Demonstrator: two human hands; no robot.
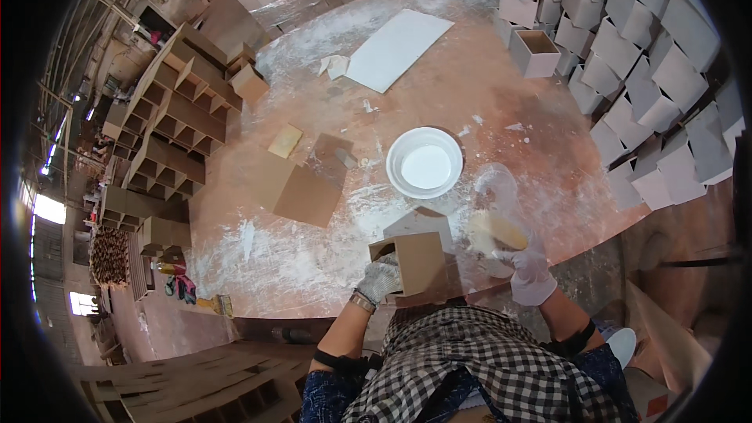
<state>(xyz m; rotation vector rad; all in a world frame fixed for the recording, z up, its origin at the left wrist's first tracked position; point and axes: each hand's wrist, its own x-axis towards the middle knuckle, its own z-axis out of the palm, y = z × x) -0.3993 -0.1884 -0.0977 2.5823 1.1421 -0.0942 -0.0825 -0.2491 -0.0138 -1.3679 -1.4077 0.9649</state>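
My left hand [379,278], in a grey knit glove, grips a small open brown wooden box [417,260] at the near edge of the round table [517,149]. My right hand [531,272], in a white glove, holds a wide brush [495,230] whose head is blurred, just right of the box. A white bowl of white paint [424,163] sits on the table just beyond both hands.
Flat brown boards [301,188] lie left of the bowl, and a white sheet [398,47] lies farther back. White-painted boxes [642,70] are stacked high at the right. Unpainted wooden shelf units [176,110] stand at the left. The tabletop is smeared with white.
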